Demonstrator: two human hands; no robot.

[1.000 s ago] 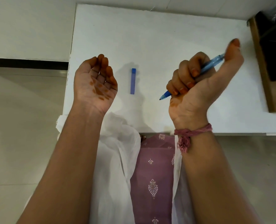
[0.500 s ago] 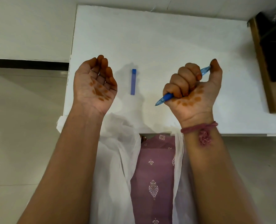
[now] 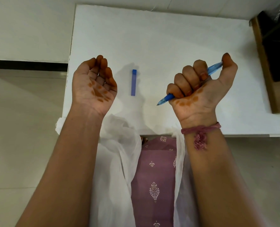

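Blue translucent plastic marks both parts of the work. The ballpoint pen (image 3: pixel 167 98) is clenched in the right hand (image 3: pixel 199 89), four fingers wrapped round its barrel and the thumb pressed to its rear end. The writing tip pokes out below the little finger, pointing down and to the left above the table (image 3: pixel 160 38), touching nothing. Its cap (image 3: pixel 133 82), a slim, squared sleeve of deeper blue, lies flat on the table between the two hands, apart from both. The left hand (image 3: pixel 93 84) is raised palm up, its fingers loosely curled and holding nothing. Judging from this, the uncapping looks done and the cap set aside; whatever comes after, writing or recapping, is not yet begun. The pen's barrel is round, smooth and glossy, narrowing to a fine metal point. The tabletop is matt white with a crisp front edge. Orange-brown henna spots stain both palms and the fingertips. A twisted pink thread band (image 3: pixel 201 129) with a frayed tassel circles the right wrist. Below the arms, a sheer white scarf (image 3: pixel 119 161) drapes over mauve cloth (image 3: pixel 154 177) printed with small pale motifs.
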